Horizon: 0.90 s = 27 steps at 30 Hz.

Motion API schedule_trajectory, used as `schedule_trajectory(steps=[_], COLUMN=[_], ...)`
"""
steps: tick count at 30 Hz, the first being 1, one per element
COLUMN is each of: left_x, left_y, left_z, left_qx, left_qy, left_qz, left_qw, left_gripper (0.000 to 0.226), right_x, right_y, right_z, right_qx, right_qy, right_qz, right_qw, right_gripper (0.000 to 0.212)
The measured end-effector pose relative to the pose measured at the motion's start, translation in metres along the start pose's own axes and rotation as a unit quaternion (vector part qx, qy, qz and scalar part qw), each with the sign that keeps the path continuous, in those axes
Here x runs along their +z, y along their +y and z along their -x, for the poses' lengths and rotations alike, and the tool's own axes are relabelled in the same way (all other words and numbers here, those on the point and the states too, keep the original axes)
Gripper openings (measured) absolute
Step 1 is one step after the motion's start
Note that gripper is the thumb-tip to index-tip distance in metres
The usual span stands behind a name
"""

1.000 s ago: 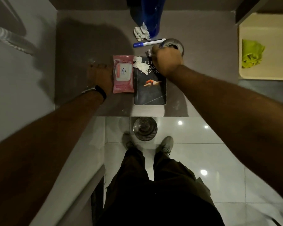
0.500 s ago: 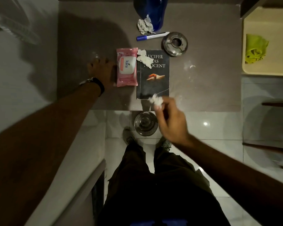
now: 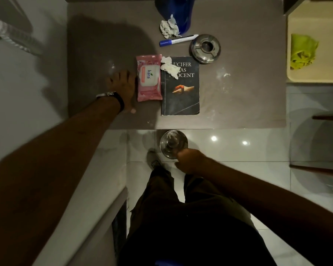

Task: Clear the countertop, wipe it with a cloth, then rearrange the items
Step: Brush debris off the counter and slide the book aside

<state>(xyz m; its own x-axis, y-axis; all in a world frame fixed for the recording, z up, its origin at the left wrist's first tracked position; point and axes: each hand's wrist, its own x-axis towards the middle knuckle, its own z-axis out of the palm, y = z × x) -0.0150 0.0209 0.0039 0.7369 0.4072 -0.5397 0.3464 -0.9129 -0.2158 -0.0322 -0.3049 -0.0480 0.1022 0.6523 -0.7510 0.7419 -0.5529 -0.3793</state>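
A: Where are the hands?
B: Left hand (image 3: 123, 89) lies flat and open on the countertop (image 3: 238, 104), touching the wipes (image 3: 149, 77). Right hand (image 3: 188, 160) hangs over the bin (image 3: 173, 144) on the floor, fingers curled; whether it holds anything, I cannot tell.
A: The cloth?
B: The green cloth (image 3: 302, 51) sits on the tray (image 3: 315, 77), right of the countertop.

Tiled floor (image 3: 238, 150), shoe (image 3: 153, 159), dark trousers (image 3: 190, 217)

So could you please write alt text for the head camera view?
Seen from above, a person's right hand hangs by a small metal bin on the floor while the left hand rests flat on a grey countertop, beside a pink wipes pack, book, marker, ashtray and crumpled tissues.
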Motion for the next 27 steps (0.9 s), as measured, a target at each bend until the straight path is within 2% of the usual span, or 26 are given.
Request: schedule_trajectory(steps=[2, 3, 4, 6, 8, 11, 14, 18, 23, 27], left_x=[0.0, 0.0, 0.0, -0.001, -0.004, -0.008, -0.01, -0.012, -0.011, -0.008], left_y=[0.001, 0.002, 0.002, 0.001, 0.0, 0.0, 0.002, 0.004, 0.003, -0.001], left_z=[0.001, 0.002, 0.003, 0.006, 0.009, 0.013, 0.015, 0.013, 0.013, 0.014], left_qx=[-0.003, -0.004, -0.005, -0.002, 0.002, 0.003, 0.001, 0.005, 0.003, 0.009], left_qy=[0.008, 0.011, 0.014, 0.012, 0.006, -0.001, -0.007, -0.006, -0.001, 0.001], left_qz=[-0.001, 0.0, 0.002, 0.004, 0.008, 0.016, 0.016, 0.007, 0.001, 0.027], left_qw=[1.0, 1.0, 1.0, 1.0, 1.0, 1.0, 1.0, 1.0, 1.0, 1.0], left_gripper=[0.121, 0.116, 0.113, 0.119, 0.126, 0.128, 0.126, 0.126, 0.124, 0.124], right_x=[-0.022, -0.036, -0.053, -0.094, -0.14, -0.201, -0.237, -0.244, -0.239, -0.233], right_y=[-0.007, -0.012, -0.016, -0.021, -0.021, -0.007, 0.005, 0.017, 0.016, 0.004], right_z=[0.015, 0.024, 0.03, 0.034, 0.027, -0.005, -0.039, -0.069, -0.078, -0.053], right_qx=[-0.034, -0.053, -0.072, -0.096, -0.065, 0.003, 0.047, 0.051, 0.046, 0.056], right_qy=[-0.063, -0.066, -0.034, 0.121, 0.275, 0.396, 0.394, 0.316, 0.344, 0.402], right_qz=[-0.046, -0.065, -0.075, -0.081, -0.088, -0.065, -0.063, -0.041, 0.023, -0.057], right_qw=[0.996, 0.994, 0.994, 0.985, 0.955, 0.916, 0.916, 0.946, 0.938, 0.912], right_gripper=[0.035, 0.033, 0.029, 0.019, 0.018, 0.031, 0.057, 0.075, 0.05, 0.038])
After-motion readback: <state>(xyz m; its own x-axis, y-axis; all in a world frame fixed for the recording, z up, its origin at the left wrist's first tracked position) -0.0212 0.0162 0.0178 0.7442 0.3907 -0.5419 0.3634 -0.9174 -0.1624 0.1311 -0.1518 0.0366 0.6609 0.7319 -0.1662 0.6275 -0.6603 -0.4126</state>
